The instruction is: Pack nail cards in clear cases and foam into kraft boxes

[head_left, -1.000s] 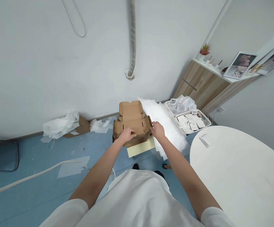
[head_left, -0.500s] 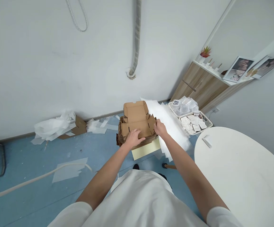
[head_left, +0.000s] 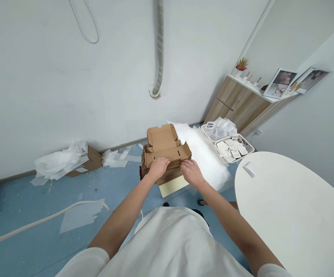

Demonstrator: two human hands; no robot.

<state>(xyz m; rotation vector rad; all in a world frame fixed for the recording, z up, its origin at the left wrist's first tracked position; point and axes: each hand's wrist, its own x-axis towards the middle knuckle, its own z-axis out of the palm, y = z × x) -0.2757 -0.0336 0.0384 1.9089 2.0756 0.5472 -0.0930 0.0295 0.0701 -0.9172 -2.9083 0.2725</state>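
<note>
A partly folded brown cardboard box (head_left: 163, 139) lies on top of a stack of flattened cardboard boxes (head_left: 171, 176), its lid panel spread toward the wall. My left hand (head_left: 159, 168) is closed on the box's front flap at the left. Toward the right end of the same flap, my right hand (head_left: 192, 172) pinches the edge with bent fingers. The flap is raised between the hands, and its two dark slots show. Under the stack, a pale yellow board (head_left: 174, 186) sticks out toward me. My fingertips are partly hidden behind the cardboard.
White paper sheets (head_left: 198, 148) spread right of the stack. Beyond them stand a basket of clear bags (head_left: 221, 129) and a basket of white cards (head_left: 233, 150). A round white table (head_left: 288, 200) fills the right. Crumpled wrapping (head_left: 61, 159) and a hose (head_left: 40, 220) lie on the floor at left.
My right hand has moved from the box's right side flap to the front edge. The front flap now stands raised. My left hand has shifted slightly onto that edge, and the view has turned a little.
</note>
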